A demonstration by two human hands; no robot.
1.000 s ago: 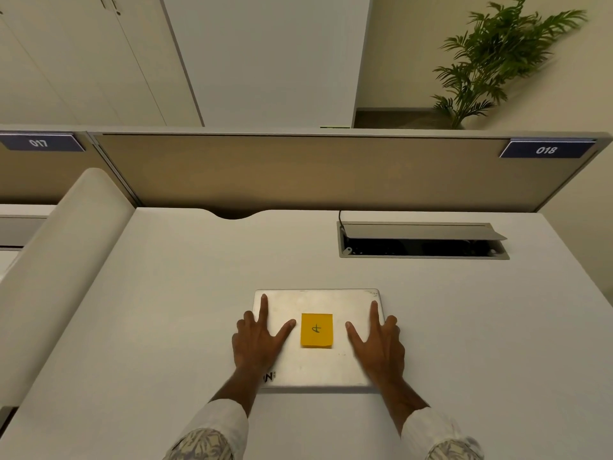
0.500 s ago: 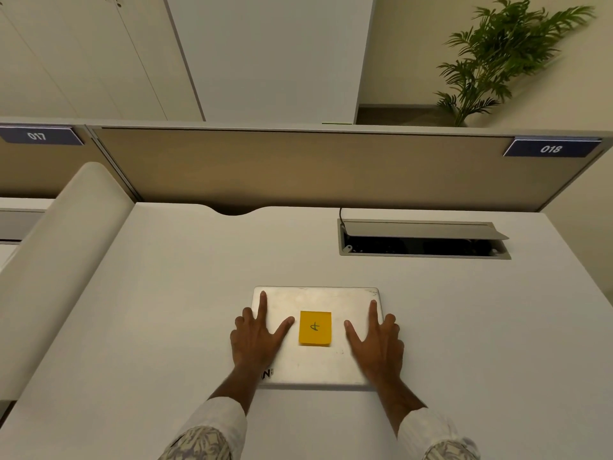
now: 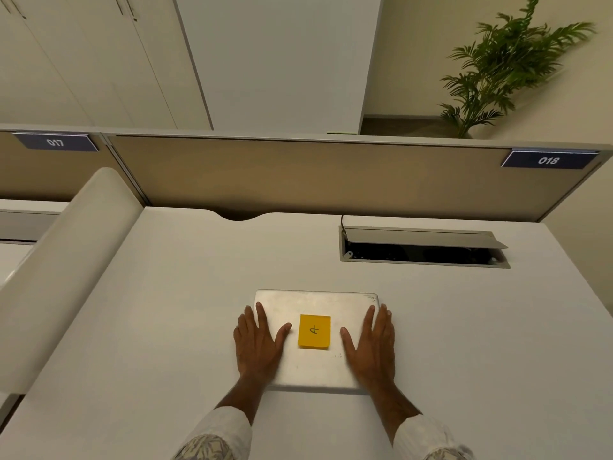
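Note:
A closed silver laptop (image 3: pixel 315 302) lies flat on the white desk (image 3: pixel 166 310) in front of me. A yellow sticky note (image 3: pixel 314 331) with a handwritten mark is stuck on the middle of its lid. My left hand (image 3: pixel 257 346) rests flat on the lid's left side, fingers straight and together, thumb pointing toward the note. On the lid's right side my right hand (image 3: pixel 373 343) lies flat the same way. The note sits between the two thumbs, touched by neither hand.
An open cable hatch (image 3: pixel 421 247) with a raised flap is set into the desk behind the laptop. A tan partition (image 3: pixel 298 174) with labels 017 and 018 closes the back. A white rounded divider (image 3: pixel 66 260) bounds the left. A potted plant (image 3: pixel 507 68) stands beyond.
The fingers of both hands, spread before, have drawn together on the lid. The laptop and note have not moved.

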